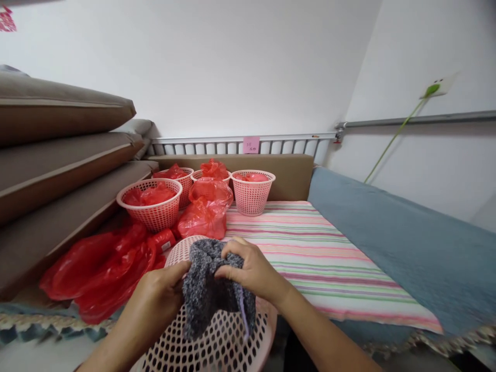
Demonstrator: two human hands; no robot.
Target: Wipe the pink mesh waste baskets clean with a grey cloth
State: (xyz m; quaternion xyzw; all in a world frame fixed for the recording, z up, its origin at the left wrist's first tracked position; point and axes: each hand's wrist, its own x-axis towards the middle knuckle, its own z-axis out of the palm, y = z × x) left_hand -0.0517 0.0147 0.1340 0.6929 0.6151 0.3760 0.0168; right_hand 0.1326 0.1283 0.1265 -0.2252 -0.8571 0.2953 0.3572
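Observation:
A fuzzy grey knitted piece (pixel 209 289) hangs over an upturned pink plastic basket (pixel 205 346) close in front of me. My left hand (pixel 163 299) pinches its left edge with closed fingers. My right hand (pixel 248 268) grips its top right edge, fingers curled over the fabric. A thin pale purple strand runs down the piece's right side.
Several pink mesh baskets (pixel 252 192) lined with red plastic bags (pixel 205 209) stand at the back of a striped cloth (pixel 310 253). Loose red bags (pixel 101 268) lie at left below stacked brown cushions (pixel 58 170). A blue blanket (pixel 406 243) covers the right side.

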